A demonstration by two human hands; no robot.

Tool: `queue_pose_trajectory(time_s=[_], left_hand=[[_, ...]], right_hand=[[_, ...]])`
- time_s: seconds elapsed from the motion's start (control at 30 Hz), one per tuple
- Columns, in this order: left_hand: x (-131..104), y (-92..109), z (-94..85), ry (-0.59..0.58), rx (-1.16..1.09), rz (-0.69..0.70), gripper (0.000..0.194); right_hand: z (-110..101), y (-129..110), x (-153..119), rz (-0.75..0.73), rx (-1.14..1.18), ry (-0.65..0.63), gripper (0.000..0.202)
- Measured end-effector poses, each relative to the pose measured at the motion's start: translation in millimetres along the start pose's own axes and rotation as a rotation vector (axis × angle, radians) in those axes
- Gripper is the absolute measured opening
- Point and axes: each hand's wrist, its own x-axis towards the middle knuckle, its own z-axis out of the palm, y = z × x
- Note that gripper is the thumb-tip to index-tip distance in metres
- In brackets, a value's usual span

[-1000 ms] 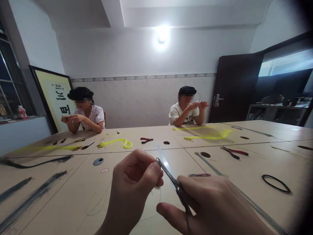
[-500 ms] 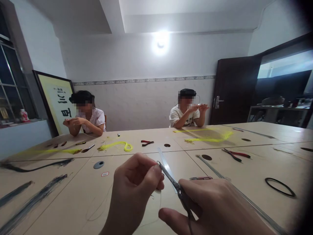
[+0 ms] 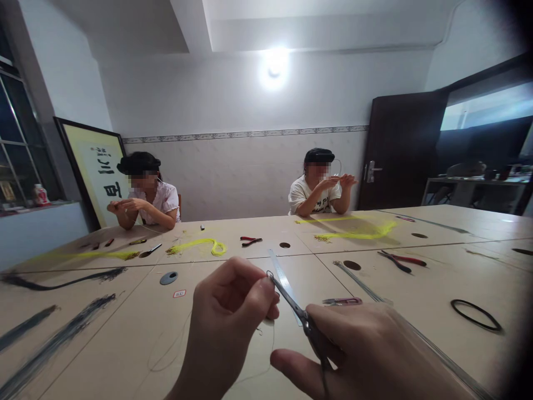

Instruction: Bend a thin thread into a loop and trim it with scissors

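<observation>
My left hand [image 3: 233,308] is closed, thumb and forefinger pinching a small dark hook [image 3: 270,274] whose curved end stands above the fingertips. Scissor-handled metal forceps [image 3: 291,303] are in my right hand [image 3: 353,344], their narrow jaws meeting the hook at my left fingertips. A thin line [image 3: 273,347] hangs below my left hand and loops over the table. Partly hidden behind the forceps lies a steel ruler [image 3: 281,272]. Pink-handled thread snips [image 3: 343,301] rest just beyond my right hand.
Red-and-black pliers [image 3: 402,261] and a black ring [image 3: 477,315] lie at right. Dark line bundles [image 3: 70,328] are at left, and a yellow bundle [image 3: 195,246] lies farther back. Two people [image 3: 145,203] sit across the table [image 3: 137,355], working with their hands.
Both hands and the forceps hold nearly the same place. The view has shifted slightly, and the thread snips show a little more clearly.
</observation>
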Motion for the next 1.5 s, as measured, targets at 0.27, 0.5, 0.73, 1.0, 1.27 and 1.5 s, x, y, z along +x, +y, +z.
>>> queue_pose_trajectory(time_s=[0.27, 0.5, 0.73, 1.0, 1.27, 1.5], left_hand=[[-0.8, 1.2, -0.7, 0.004, 0.002, 0.001, 0.017], [-0.8, 1.8, -0.6, 0.018, 0.004, -0.004, 0.017], [-0.8, 0.5, -3.9, -0.024, -0.003, 0.010, 0.018], [2.2, 2.8, -3.9, -0.060, 0.016, 0.014, 0.019], [0.3, 5.5, -3.8, -0.064, 0.067, 0.004, 0.019], [1.4, 4.6, -2.4, -0.060, 0.086, 0.003, 0.018]], right_hand=[[-0.8, 2.3, -1.5, -0.023, 0.102, -0.030, 0.047], [7.4, 11.8, 0.0, -0.068, 0.355, -0.037, 0.067], [-4.3, 5.1, 0.4, -0.003, 0.219, -0.135, 0.061], [-5.8, 3.4, -1.3, 0.015, 0.123, -0.205, 0.058], [-4.5, 6.1, -0.8, 0.004, 0.104, -0.199, 0.059], [-5.6, 4.1, 0.6, 0.023, 0.089, -0.173, 0.060]])
